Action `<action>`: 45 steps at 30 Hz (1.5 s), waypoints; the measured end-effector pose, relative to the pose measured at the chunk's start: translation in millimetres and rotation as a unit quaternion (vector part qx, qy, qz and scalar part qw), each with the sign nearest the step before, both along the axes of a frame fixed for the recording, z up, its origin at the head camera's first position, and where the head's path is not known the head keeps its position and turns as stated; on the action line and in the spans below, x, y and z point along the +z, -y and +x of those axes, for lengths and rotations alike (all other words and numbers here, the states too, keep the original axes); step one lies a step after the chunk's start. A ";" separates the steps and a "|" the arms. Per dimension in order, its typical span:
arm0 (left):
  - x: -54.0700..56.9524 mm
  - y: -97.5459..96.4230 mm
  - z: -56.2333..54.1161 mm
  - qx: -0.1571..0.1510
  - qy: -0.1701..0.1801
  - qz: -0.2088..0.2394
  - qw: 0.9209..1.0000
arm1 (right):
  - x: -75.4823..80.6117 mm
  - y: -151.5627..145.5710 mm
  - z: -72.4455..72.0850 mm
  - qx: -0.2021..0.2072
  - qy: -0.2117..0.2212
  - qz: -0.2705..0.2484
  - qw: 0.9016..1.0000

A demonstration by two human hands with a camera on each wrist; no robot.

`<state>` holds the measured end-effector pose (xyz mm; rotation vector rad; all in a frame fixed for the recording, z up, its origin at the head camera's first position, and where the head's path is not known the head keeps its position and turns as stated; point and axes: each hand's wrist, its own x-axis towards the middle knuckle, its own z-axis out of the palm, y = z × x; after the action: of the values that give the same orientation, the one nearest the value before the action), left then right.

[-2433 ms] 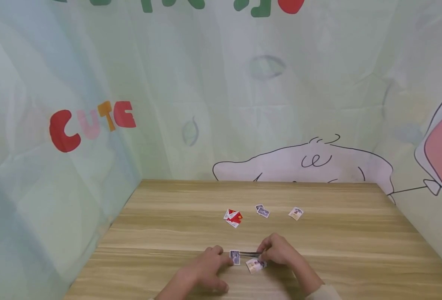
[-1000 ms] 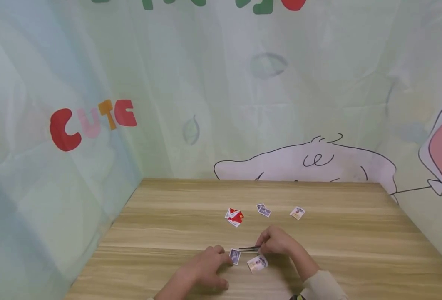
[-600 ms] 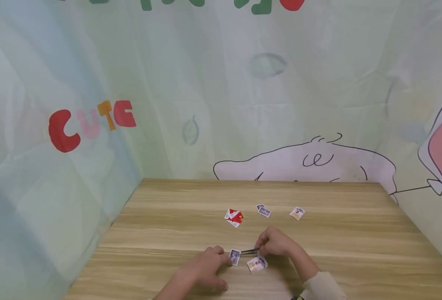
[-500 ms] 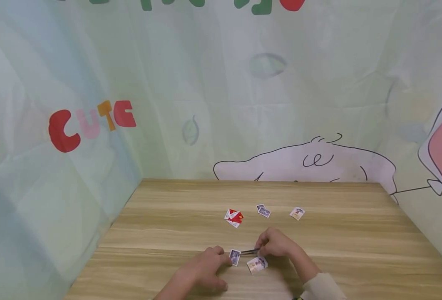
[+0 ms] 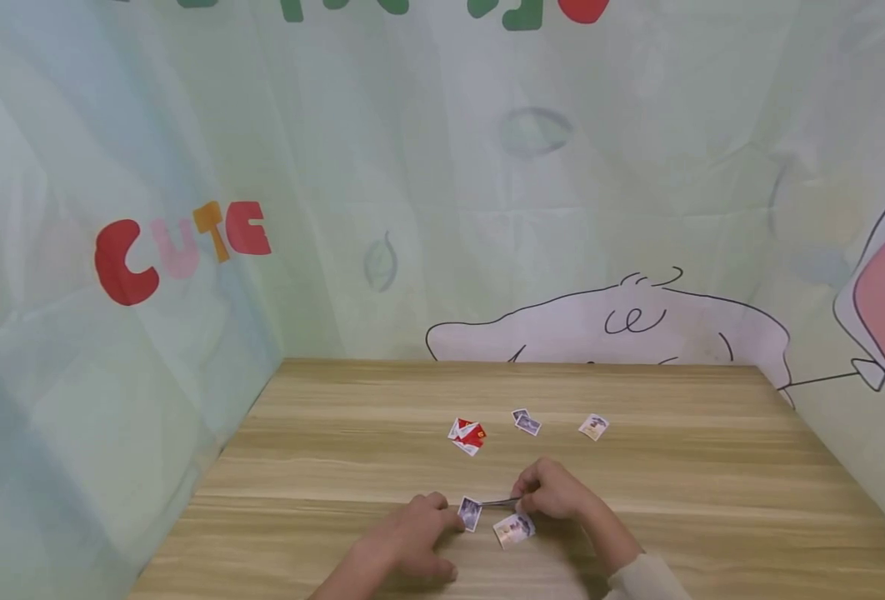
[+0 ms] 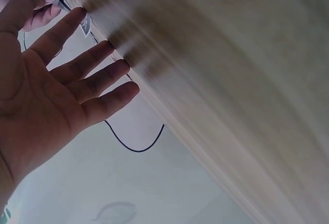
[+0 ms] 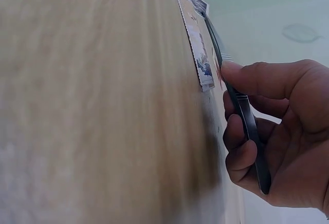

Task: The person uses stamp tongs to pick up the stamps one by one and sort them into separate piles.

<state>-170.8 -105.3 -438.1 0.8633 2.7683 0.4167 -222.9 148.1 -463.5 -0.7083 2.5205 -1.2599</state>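
In the head view a small purple stamp (image 5: pixel 470 513) with a white border lies on the wooden table, slightly tilted. My left hand (image 5: pixel 412 537) has its fingers spread, and a fingertip touches the stamp's lower left edge. From the other side my right hand (image 5: pixel 553 488) holds dark metal tweezers (image 5: pixel 500 502), their tips at the stamp's upper right edge. The right wrist view shows the tweezers (image 7: pixel 260 167) pinched between thumb and fingers. Just below them lies a beige pictorial stamp (image 5: pixel 514 530). Whether the tips grip the purple stamp I cannot tell.
Farther back on the table (image 5: pixel 322 467) lie a cluster of red and white stamps (image 5: pixel 468 437), two overlapping purple stamps (image 5: pixel 527 423) and a beige stamp (image 5: pixel 594 427). A printed cloth backdrop (image 5: pixel 412 167) stands behind and at both sides.
The tweezers' tips, spread above the stamp's corner a second ago, are now close together at its edge. The purple stamp has turned slightly since the oldest frame. My left hand has barely moved.
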 end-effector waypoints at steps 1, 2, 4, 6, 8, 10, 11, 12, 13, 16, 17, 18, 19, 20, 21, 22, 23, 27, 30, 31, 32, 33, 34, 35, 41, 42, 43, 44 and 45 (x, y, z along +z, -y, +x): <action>-0.2 0.1 -0.1 0.000 0.000 0.000 1.000 | -0.5 -0.2 0.1 -0.001 0.001 -0.001 1.000; -0.3 0.1 0.0 -0.001 0.000 0.000 1.000 | -1.3 -0.3 0.2 -0.001 0.002 -0.001 1.000; -0.7 0.0 -0.3 -0.002 -0.001 -0.001 1.000 | -2.2 -0.7 0.4 -0.002 0.006 -0.003 1.000; -1.2 0.0 -1.0 -0.003 -0.005 -0.003 1.000 | -3.2 -1.4 0.5 0.000 0.006 -0.004 1.000; -1.6 -0.1 -2.0 -0.006 -0.008 -0.005 1.000 | -4.0 -1.9 0.3 0.005 0.006 -0.005 1.000; -2.5 -0.1 -3.2 -0.008 -0.011 -0.007 1.000 | -4.4 -2.1 -0.2 0.010 0.008 -0.004 1.000; -2.9 -0.1 -3.8 -0.008 -0.012 -0.008 1.000 | -4.5 -2.2 -0.4 0.011 0.010 -0.003 1.000; -3.3 -0.1 -4.1 -0.008 -0.012 -0.008 1.000 | -4.5 -2.3 -0.4 0.012 0.010 -0.003 1.000; -3.5 -0.1 -4.6 -0.009 -0.012 -0.008 1.000 | -4.3 -2.2 -0.4 0.012 0.012 -0.004 1.000; -4.3 -0.3 -5.1 -0.008 -0.013 -0.005 1.000 | -3.8 -2.7 0.6 0.008 0.011 -0.005 1.000; -4.2 -0.6 -5.1 -0.009 -0.017 -0.007 1.000 | -3.7 -3.4 1.6 0.005 0.011 -0.005 1.000; -3.9 -1.0 -4.9 -0.009 -0.021 -0.008 1.000 | -3.6 -4.1 2.8 0.001 0.010 -0.006 1.000; -3.6 -1.6 -4.6 -0.010 -0.024 -0.009 1.000 | -3.2 -4.8 4.1 -0.004 0.012 -0.008 1.000; -3.2 -2.2 -4.3 -0.011 -0.031 -0.010 0.999 | -2.8 -5.7 5.5 -0.009 0.015 -0.010 1.000; -2.8 -2.9 -4.1 -0.014 -0.040 -0.011 0.999 | -2.2 -6.6 6.8 -0.013 0.018 -0.015 1.000; -2.0 -3.6 -3.8 -0.016 -0.051 -0.012 0.999 | -1.4 -7.5 8.2 -0.018 0.020 -0.019 0.999; -1.3 -4.2 -3.7 -0.019 -0.060 -0.012 0.998 | -0.4 -8.3 9.4 -0.023 0.022 -0.023 0.999; 1.7 -5.6 -4.3 -0.023 -0.087 -0.006 0.996 | 3.0 -10.9 12.5 -0.035 0.021 -0.042 0.998; 3.7 -6.4 -4.0 -0.018 -0.084 -0.007 0.996 | 3.3 -12.5 14.4 -0.040 0.016 -0.055 0.998; 3.9 -7.0 -3.4 -0.014 -0.079 -0.008 0.997 | 2.9 -13.3 15.5 -0.041 0.015 -0.057 0.997; 3.8 -7.8 -2.5 -0.011 -0.074 -0.008 0.997 | 2.1 -14.3 17.0 -0.042 0.015 -0.061 0.997; 3.3 -8.7 -0.8 -0.008 -0.068 -0.007 0.998 | 0.9 -15.7 18.9 -0.043 0.015 -0.062 0.997; 3.1 -9.8 1.0 -0.007 -0.063 -0.004 0.998 | -0.4 -17.2 21.0 -0.045 0.014 -0.064 0.997; 3.0 -11.1 2.9 -0.008 -0.061 -0.001 0.998 | -1.6 -18.7 23.1 -0.047 0.014 -0.064 0.997; 4.0 -18.7 8.7 -0.003 -0.070 0.013 0.997 | -4.0 -27.1 29.2 -0.081 0.008 -0.057 0.995; 4.6 -20.0 8.0 0.000 -0.070 0.011 0.997 | -3.9 -28.4 28.7 -0.088 0.005 -0.055 0.995; 5.3 -21.4 7.1 0.001 -0.069 0.010 0.998 | -3.7 -29.6 28.1 -0.096 0.003 -0.053 0.994; 5.8 -23.0 6.0 0.002 -0.069 0.007 0.998 | -3.9 -30.9 27.3 -0.103 0.000 -0.051 0.993; 6.3 -24.7 5.0 0.003 -0.065 0.005 0.998 | -4.2 -32.2 26.6 -0.109 -0.001 -0.050 0.993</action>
<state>-165.8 -80.6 -431.8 0.9150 2.8897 0.3901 -196.4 180.3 -467.7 -0.4617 2.6084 -1.4647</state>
